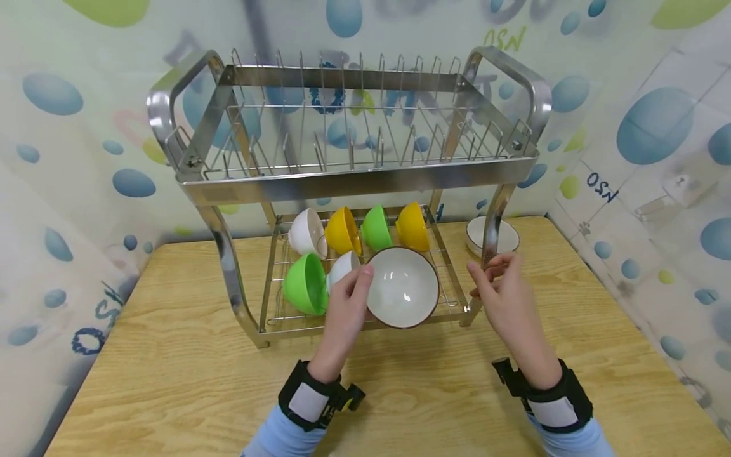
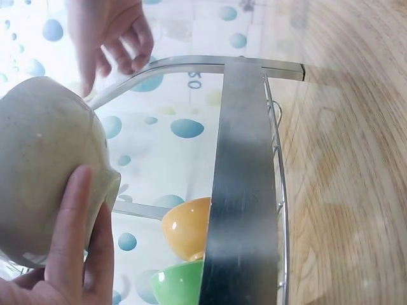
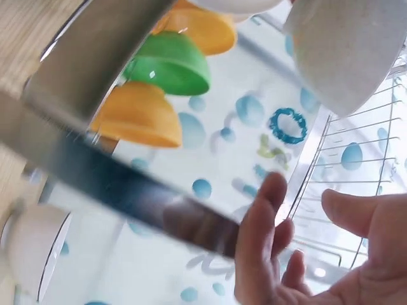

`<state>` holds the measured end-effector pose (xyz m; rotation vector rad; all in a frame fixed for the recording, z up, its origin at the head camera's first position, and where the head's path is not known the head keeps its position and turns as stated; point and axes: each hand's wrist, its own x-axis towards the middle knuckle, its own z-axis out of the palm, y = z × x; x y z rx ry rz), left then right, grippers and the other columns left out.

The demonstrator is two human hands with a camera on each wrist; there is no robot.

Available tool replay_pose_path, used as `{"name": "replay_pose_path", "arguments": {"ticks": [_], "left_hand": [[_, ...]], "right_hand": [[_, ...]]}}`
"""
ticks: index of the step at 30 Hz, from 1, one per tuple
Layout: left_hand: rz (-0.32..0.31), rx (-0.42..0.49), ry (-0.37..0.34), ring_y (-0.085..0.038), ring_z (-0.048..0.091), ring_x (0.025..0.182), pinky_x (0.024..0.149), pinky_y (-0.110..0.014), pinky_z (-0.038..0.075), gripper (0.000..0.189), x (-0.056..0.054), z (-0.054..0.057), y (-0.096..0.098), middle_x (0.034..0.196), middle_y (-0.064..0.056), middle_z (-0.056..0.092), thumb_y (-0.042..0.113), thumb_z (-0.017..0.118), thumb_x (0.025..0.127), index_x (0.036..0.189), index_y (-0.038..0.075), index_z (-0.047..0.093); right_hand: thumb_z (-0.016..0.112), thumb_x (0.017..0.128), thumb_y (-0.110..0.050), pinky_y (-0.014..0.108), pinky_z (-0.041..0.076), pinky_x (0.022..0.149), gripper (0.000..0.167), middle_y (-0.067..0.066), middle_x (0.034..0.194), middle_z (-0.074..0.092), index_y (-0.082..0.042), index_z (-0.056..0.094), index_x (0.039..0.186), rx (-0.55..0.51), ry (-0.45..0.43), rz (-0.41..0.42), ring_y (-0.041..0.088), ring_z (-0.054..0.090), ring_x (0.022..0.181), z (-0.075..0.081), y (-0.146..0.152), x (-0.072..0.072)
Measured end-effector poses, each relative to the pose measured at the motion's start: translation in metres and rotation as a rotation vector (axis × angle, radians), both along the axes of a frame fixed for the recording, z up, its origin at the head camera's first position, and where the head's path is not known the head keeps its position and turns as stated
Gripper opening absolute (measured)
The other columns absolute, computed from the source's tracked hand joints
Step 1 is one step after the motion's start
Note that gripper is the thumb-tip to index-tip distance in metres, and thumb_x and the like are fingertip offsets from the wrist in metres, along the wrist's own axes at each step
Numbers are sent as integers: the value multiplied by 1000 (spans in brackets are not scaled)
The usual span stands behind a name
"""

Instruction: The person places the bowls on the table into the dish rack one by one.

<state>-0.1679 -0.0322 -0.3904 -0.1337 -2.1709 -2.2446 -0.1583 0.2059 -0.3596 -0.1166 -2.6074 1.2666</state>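
Observation:
My left hand (image 1: 345,308) grips a white bowl with a thin brown rim (image 1: 403,289), thumb at its left edge. The bowl's inside faces the head camera, in front of the lower rack shelf. From the left wrist view, fingers (image 2: 70,222) press against its pale outer wall. My right hand (image 1: 511,301) is by the dish rack's front right leg (image 1: 495,222); its fingers are loosely bent, with a gap between thumb and fingertips and nothing held. Behind that leg, a second white bowl with a dark rim (image 1: 505,238) sits on the table.
The metal dish rack (image 1: 365,181) has a wire upper tier with upright prongs. On its lower shelf, white (image 1: 307,233), yellow (image 1: 342,231) and green small bowls (image 1: 305,285) stand tilted in two rows. A wooden table (image 1: 188,298) lies beneath; patterned walls (image 1: 114,152) surround it.

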Motion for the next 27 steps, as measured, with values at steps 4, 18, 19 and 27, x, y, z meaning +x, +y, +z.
{"name": "replay_pose_path", "arguments": {"ticks": [4,18,19,27], "left_hand": [[6,-14,9,-17,64,81,63,-34,58,46,0,-1,0,103,-17,64,43,44,99,122,9,62],[-18,45,2,-21,67,82,63,-39,58,47,-1,0,-1,107,-18,63,47,45,98,127,13,59],[-17,45,5,-21,67,82,62,-39,58,47,-1,0,-1,107,-17,63,47,45,98,126,13,59],[55,-33,50,-20,63,84,57,-33,57,42,0,-3,0,107,-14,65,43,48,97,125,14,61]], "right_hand": [[54,92,-45,26,44,49,56,14,89,54,0,33,118,81,29,-96,27,64,73,-4,9,2],[62,92,-30,45,55,72,56,29,109,59,10,40,125,207,-117,40,41,63,97,-22,24,-2],[62,92,-28,45,54,73,53,27,107,60,9,41,125,217,-116,57,40,63,96,-24,24,-3],[60,93,-14,43,51,67,22,14,87,64,2,52,106,270,-25,144,32,64,83,-32,24,-6]]}}
